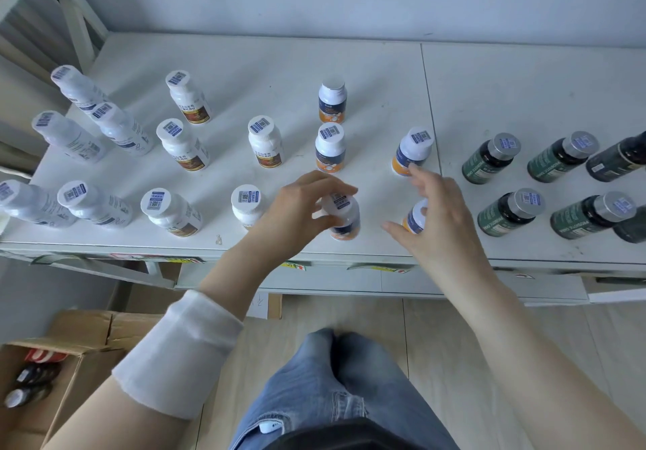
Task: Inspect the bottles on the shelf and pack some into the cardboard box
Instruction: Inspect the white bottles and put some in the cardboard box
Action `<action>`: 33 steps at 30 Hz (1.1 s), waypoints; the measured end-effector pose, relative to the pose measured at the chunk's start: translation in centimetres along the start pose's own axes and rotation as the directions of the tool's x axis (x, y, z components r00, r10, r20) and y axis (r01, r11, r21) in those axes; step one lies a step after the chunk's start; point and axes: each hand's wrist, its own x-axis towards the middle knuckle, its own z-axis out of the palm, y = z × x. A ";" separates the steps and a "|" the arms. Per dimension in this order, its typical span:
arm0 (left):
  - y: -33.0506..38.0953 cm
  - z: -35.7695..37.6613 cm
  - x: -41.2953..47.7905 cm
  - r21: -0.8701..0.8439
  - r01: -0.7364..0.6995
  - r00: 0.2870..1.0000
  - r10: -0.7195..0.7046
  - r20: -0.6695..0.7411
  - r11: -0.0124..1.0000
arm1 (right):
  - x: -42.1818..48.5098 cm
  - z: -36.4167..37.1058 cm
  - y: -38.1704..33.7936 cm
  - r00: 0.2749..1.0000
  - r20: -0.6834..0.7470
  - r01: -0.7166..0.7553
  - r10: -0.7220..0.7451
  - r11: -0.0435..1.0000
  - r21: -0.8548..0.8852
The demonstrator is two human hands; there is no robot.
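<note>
Now our left hand (297, 211) curls round an orange-labelled bottle (344, 218) near the front edge of the shelf (384, 75). Our right hand (440, 215) hangs loose-fingered beside the neighbouring bottle (416, 218), half hiding it. Brown-labelled bottles (181, 145) crowd the left, green bottles (489, 162) the right. The cardboard box (87, 337) sits on the floor (454, 327), lower left.

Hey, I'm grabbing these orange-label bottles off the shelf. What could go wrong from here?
1. The left hand grips an orange-label bottle near its cap, close to the front edge of the shelf; a slip could send it to the floor.
2. The right hand has its fingers spread close to the upright bottle behind it and might tip that one over.
</note>
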 end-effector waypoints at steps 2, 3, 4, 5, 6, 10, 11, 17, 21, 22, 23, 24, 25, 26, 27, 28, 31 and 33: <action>-0.8 0.5 0.4 0.123 -0.044 0.999 0.040 0.033 0.991 | 0.2 -0.5 0.0 0.999 -0.009 0.030 -0.032 0.993 -0.112; -1.2 0.8 0.5 0.168 -0.059 0.998 0.052 0.043 0.984 | 0.3 -0.8 0.0 0.999 -0.009 0.035 -0.036 0.988 -0.149; -1.4 1.0 0.5 0.203 -0.070 0.997 0.061 0.049 0.977 | 0.4 -1.1 -0.1 0.999 -0.009 0.033 -0.035 0.984 -0.177; -1.7 1.2 0.4 0.226 -0.074 0.997 0.065 0.046 0.971 | 0.5 -1.3 -0.1 1.000 -0.010 0.026 -0.029 0.980 -0.198; -1.9 1.4 0.4 0.235 -0.072 0.997 0.065 0.038 0.969 | 0.7 -1.6 -0.1 1.000 -0.012 0.016 -0.020 0.977 -0.215; -2.4 1.7 0.5 0.237 -0.056 0.998 0.051 0.025 0.970 | 1.3 -2.5 0.6 1.000 -0.003 0.009 -0.010 0.958 -0.286; -2.5 1.7 0.6 0.245 -0.049 0.999 0.043 0.031 0.968 | 1.5 -2.8 0.9 1.000 0.002 0.008 -0.008 0.953 -0.302; -1.3 1.3 1.0 0.288 -0.020 0.997 -0.001 0.074 0.957 | 3.2 -4.9 2.4 1.000 0.028 0.000 0.011 0.926 -0.378; 2.6 3.8 5.7 0.342 -0.010 0.989 0.061 -0.136 0.939 | 4.7 -6.3 3.8 0.998 0.066 0.020 0.006 0.919 -0.393; 3.5 4.9 7.5 0.344 0.005 0.988 0.047 -0.144 0.939 | 5.1 -6.5 4.2 0.997 0.075 0.027 0.003 0.923 -0.384; 4.0 6.0 9.3 0.339 0.045 0.990 0.004 -0.140 0.940 | 5.5 -6.7 4.6 0.996 0.087 0.035 -0.002 0.926 -0.376; 4.3 7.0 11.0 0.337 0.101 0.990 -0.062 -0.125 0.936 | 5.9 -6.8 5.0 0.995 0.103 0.041 -0.003 0.929 -0.368; 4.2 7.9 12.6 0.355 0.162 0.986 -0.136 -0.096 0.921 | 6.2 -7.0 5.5 0.993 0.119 0.043 -0.001 0.935 -0.352; 4.1 8.6 13.8 0.387 0.213 0.977 -0.201 -0.072 0.897 | 6.6 -7.1 5.9 0.991 0.130 0.043 -0.001 0.947 -0.319; 3.8 9.0 14.6 0.401 0.249 0.968 -0.244 -0.063 0.882 | 6.9 -7.2 6.4 0.991 0.136 0.042 -0.005 0.962 -0.269; 3.5 9.1 15.1 0.361 0.273 0.962 -0.263 -0.078 0.892 | 7.2 -7.3 6.7 0.990 0.138 0.034 -0.005 0.977 -0.209; 3.6 7.7 14.7 -0.152 0.379 0.903 -0.401 -0.156 0.913 | 8.0 -7.1 7.7 0.990 0.120 -0.081 0.075 0.996 0.044; 4.4 6.4 13.5 -0.545 0.334 0.899 -0.433 -0.060 0.769 | 8.6 -7.1 7.6 0.950 0.221 -0.278 0.219 0.915 0.291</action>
